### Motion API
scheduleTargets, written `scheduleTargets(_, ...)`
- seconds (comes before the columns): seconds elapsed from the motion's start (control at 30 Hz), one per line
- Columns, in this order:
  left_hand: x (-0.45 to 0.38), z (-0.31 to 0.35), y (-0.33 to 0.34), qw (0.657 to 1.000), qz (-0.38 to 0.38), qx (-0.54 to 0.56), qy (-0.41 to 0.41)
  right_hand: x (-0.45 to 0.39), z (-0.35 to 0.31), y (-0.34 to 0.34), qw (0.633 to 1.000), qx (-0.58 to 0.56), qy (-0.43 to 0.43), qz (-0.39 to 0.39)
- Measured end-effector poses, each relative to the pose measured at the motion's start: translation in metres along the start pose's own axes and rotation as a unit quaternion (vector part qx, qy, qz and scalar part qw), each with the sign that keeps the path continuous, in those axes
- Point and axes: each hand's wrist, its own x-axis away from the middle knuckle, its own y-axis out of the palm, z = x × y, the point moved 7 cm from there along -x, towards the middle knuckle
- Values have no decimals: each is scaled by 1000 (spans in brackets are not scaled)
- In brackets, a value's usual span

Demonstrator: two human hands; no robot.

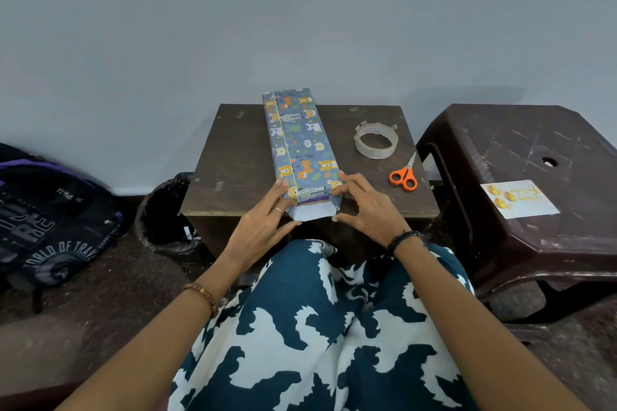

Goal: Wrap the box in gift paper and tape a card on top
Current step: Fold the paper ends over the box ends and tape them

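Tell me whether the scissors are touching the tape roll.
Apart. The head view shows the scissors lying nearer the table's front right, with a strip of bare table between their blade tip and the tape roll.

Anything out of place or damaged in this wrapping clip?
Nothing damaged. The wrapped box overhangs the small table's far edge. The card lies apart on the plastic stool, not yet on the box. Old tape scraps dot the tabletop.
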Motion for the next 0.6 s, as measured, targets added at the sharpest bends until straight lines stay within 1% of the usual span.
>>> scheduleTargets(0.1,-2,5,0,1000,8,-19,8,1,0,6,1000,26,-7,2)
scheduleTargets(0.17,-6,13,-7,999,37,-19,13,1,-1,7,999,41,-4,11)
scheduleTargets(0.27,-10,20,-20,996,86,0,-9,1,-2,7,998,50,-2,34)
scheduleTargets(0.37,-12,23,-21,995,92,-15,-32,1,-3,8,996,64,-3,55)
scheduleTargets(0.5,-12,21,-20,994,86,1,-70,0,-4,7,994,79,-12,70)
scheduleTargets(0.6,-13,23,-23,995,82,1,-50,2,-10,2,987,75,-46,133)
